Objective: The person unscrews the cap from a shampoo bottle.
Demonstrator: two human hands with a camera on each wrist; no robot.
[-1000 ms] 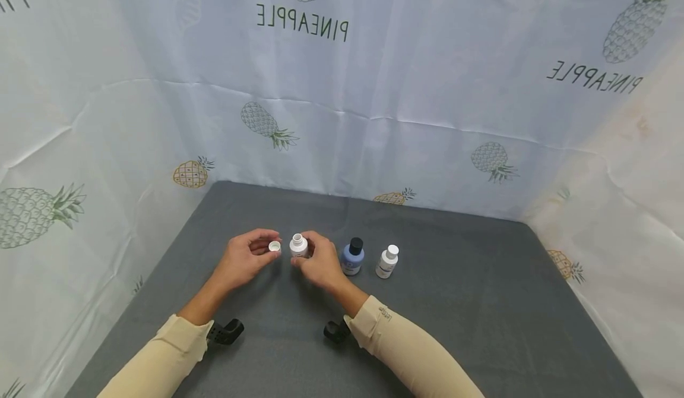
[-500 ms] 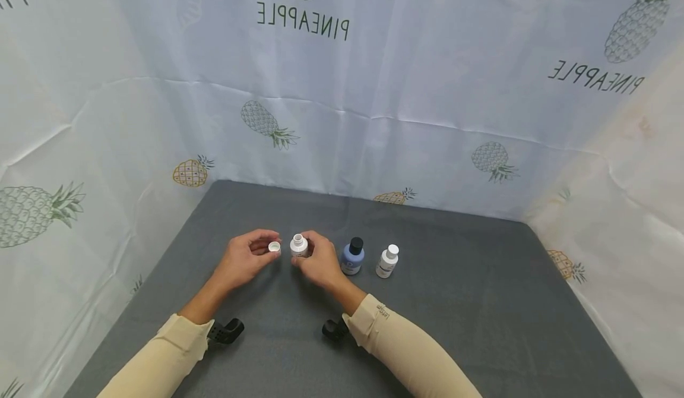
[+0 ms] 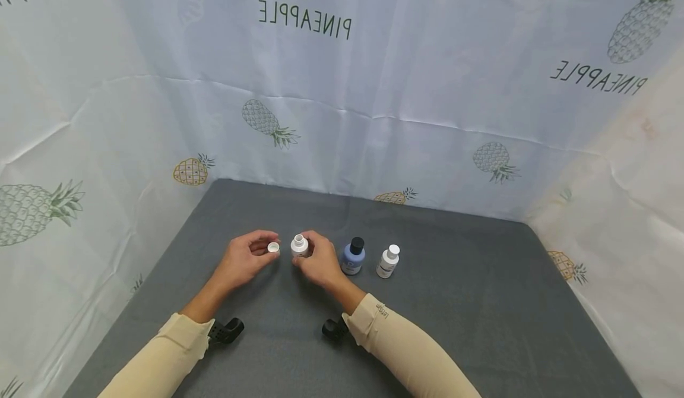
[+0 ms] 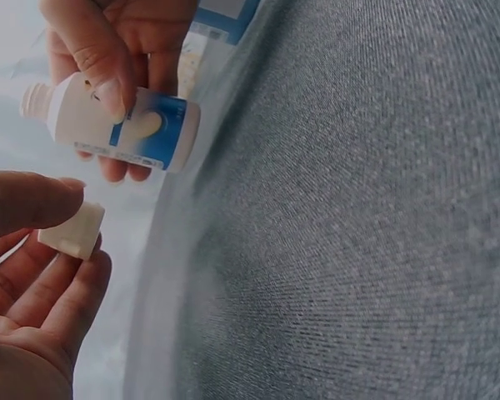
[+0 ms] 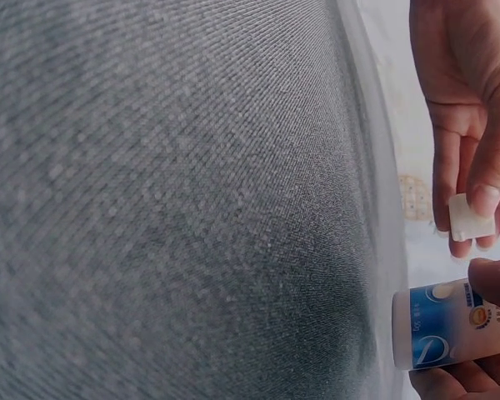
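Note:
My left hand (image 3: pixel 243 260) pinches a small white screw cap (image 3: pixel 274 248) between thumb and fingers, its hollow side facing up. Just to the right, my right hand (image 3: pixel 320 261) grips a small white bottle (image 3: pixel 299 245) with an uncapped, threaded neck. In the left wrist view, that bottle (image 4: pixel 121 123) shows a blue and white label, with the right thumb pressed across its side. The cap (image 4: pixel 73 230) is held apart from the bottle's neck. From the right wrist, the cap (image 5: pixel 470 218) appears above the bottle (image 5: pixel 454 325), whose neck lies outside that view.
Right of my right hand stands a blue bottle (image 3: pixel 352 258) with a black cap. Beside it is a white bottle (image 3: pixel 387 262) with its white cap on. Dark grey cloth covers the table (image 3: pixel 459 303), and a pineapple-print curtain (image 3: pixel 342 148) hangs behind and at the sides.
The left hand and cap have shifted very slightly left, widening the small gap to the bottle. Both grips stay the same.

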